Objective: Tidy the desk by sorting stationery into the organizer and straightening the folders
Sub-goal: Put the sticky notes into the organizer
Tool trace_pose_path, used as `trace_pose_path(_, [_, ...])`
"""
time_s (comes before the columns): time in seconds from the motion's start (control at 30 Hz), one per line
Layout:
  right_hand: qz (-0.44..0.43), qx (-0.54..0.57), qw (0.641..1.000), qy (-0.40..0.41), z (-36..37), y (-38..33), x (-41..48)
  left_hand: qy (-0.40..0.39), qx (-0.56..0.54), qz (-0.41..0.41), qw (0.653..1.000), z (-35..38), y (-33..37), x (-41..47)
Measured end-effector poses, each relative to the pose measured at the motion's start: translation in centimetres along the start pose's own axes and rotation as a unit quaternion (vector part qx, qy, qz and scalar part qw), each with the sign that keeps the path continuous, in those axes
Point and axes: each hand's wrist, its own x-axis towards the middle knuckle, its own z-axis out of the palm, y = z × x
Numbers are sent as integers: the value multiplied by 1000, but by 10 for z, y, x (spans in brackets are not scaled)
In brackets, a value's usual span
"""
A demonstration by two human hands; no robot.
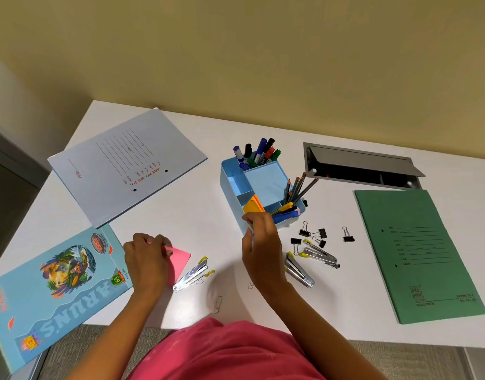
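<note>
Pink clothing (pixel 225 352) fills the lower middle of the frame, at the near edge of the white worktop (pixel 197 209). Just above it, a pink sticky-note pad (pixel 181 260) is pinched at its left edge by the curled fingers of the left hand (pixel 146 253). A stapler (pixel 192 274) lies touching the pad's right corner, with a paper clip (pixel 218 304) below it. The right hand (pixel 259 242) is held at the near wall of the light blue organizer (pixel 227 174), in the middle of the frame; its bent fingertips meet the yellow and orange sticky notes (pixel 253 205) standing in a near compartment, but whether these are gripped cannot be told. Markers (pixel 259 152) are stood in the far compartment and pencils (pixel 297 187) in the right one. Two more staplers (pixel 299 271) and scattered binder clips (pixel 318 234) lie right of the hand. A grey folder (pixel 126 165) lies askew at upper left, a green folder (pixel 419 253) at right, and a blue notebook (pixel 54 286) at lower left.
</note>
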Motion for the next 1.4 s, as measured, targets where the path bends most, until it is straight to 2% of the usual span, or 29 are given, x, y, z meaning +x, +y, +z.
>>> trace_pose_path(0.13, [69,101,990,-72,4,-1,-2,-7,-117,-10,993,-9,13,4])
trace_pose_path(0.23, [146,158,962,-168,9,0,-7,-29,-259,-42,964,-18,33,4])
trace_pose_path(0.3, [187,180,945,-198,11,-2,-8,-48,-323,-44,944,-23,49,3])
trace_pose_path(0.37, [195,198,942,-188,12,-6,-6,-62,-358,-34,931,-28,63,0])
trace_pose_path(0.5, [169,193,956,-139,5,-10,-1,-75,-417,-34,905,-30,86,-8])
trace_pose_path(0.63, [155,173,967,-103,-4,-3,6,-71,-427,-36,901,-30,101,-11])
trace_pose_path(0.8, [82,45,992,79,-19,0,21,-48,-375,43,925,-24,112,-7])
trace_pose_path(0.83, [40,-22,994,97,-21,4,24,-49,-360,55,930,-21,114,-7])
trace_pose_path(0.87, [-6,-131,987,89,-21,8,25,-54,-345,68,935,-17,117,-7])
trace_pose_path(0.9, [-42,-254,963,75,-20,13,26,-62,-328,84,939,-11,119,-7])
trace_pose_path(0.97, [-49,-388,920,28,-16,17,29,-78,-289,120,947,0,123,-9])
trace_pose_path(1.03, [-24,-405,913,-45,-11,17,33,-94,-247,141,954,11,126,-11])
trace_pose_path(1.1, [-22,-355,927,-116,-3,24,35,-106,-210,161,959,19,127,-12])
trace_pose_path(1.13, [0,-300,947,-119,0,22,38,-110,-195,166,960,23,127,-13])
trace_pose_path(1.2, [42,-255,959,-112,4,21,40,-115,-177,166,963,27,128,-13])
trace_pose_path(1.3, [35,-299,939,-167,8,25,44,-111,-170,160,966,29,129,-12])
trace_pose_path(1.4, [58,-297,935,-183,9,29,45,-101,-172,157,967,31,128,-12])
